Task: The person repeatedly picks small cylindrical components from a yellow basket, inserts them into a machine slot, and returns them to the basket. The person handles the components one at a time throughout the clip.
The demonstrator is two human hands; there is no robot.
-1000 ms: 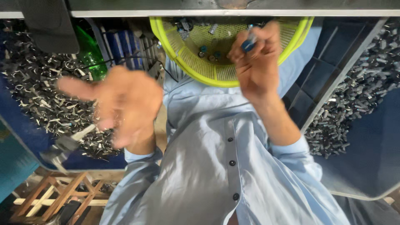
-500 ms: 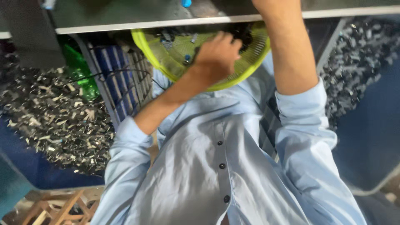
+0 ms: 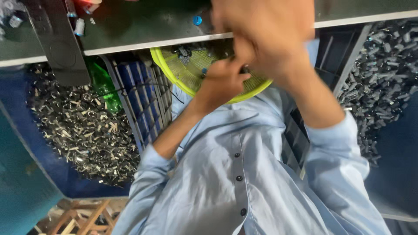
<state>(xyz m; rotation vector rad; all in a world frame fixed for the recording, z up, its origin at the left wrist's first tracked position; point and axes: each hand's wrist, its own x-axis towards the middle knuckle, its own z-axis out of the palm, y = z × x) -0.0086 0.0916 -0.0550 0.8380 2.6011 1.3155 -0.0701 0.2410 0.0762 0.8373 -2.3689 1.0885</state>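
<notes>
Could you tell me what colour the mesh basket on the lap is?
Yellow-green mesh basket, seen in the head view.

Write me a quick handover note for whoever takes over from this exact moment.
Left hand: reaching into the yellow mesh basket under the tabletop, fingers curled; too blurred to tell whether it holds a part.
Right hand: raised at the table edge above the basket, blurred; grip cannot be read.
Small dark parts lie in the basket. Heaps of metal pieces fill the bins on both sides. A small blue cap sits on the tabletop.
Done or left: cannot be judged from this view.
</notes>
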